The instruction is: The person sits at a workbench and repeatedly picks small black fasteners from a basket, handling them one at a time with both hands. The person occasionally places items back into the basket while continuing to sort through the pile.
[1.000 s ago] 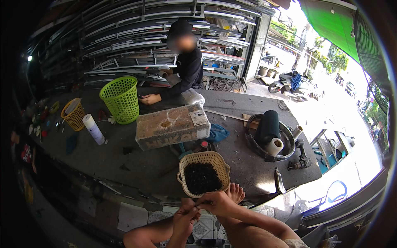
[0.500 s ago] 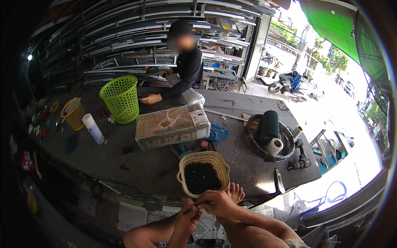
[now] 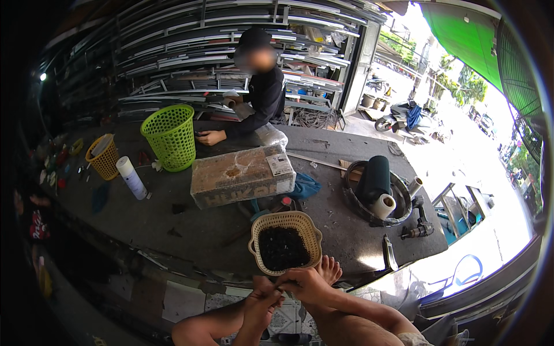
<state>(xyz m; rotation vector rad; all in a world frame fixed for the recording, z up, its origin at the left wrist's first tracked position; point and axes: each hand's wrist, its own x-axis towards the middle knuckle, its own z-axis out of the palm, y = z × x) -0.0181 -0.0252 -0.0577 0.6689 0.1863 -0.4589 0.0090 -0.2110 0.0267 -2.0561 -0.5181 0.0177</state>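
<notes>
Both my hands meet just in front of a cream plastic basket [image 3: 315, 254] that holds a heap of small black pieces [image 3: 283, 247]. My left hand [image 3: 264, 295] is closed, its thumb and fingers pinched together. Beside it, touching at the fingertips, my right hand [image 3: 304, 284] is pinched as well. Whatever lies between the fingers is too small and too covered to name. My bare foot [image 3: 329, 269] rests on the table edge, to the right of the basket.
On the dark table [image 3: 346, 248] are a taped cardboard box [image 3: 239, 176], a green basket [image 3: 169, 141], a yellow basket [image 3: 104, 161], a spray can [image 3: 131, 179], a black ring-shaped tray [image 3: 348, 193] with rolls and a drill [image 3: 420, 225]. Across it sits a person [image 3: 265, 95].
My hands stay together in almost the same place, with only slight finger movement. The whole view has shifted very slightly.
</notes>
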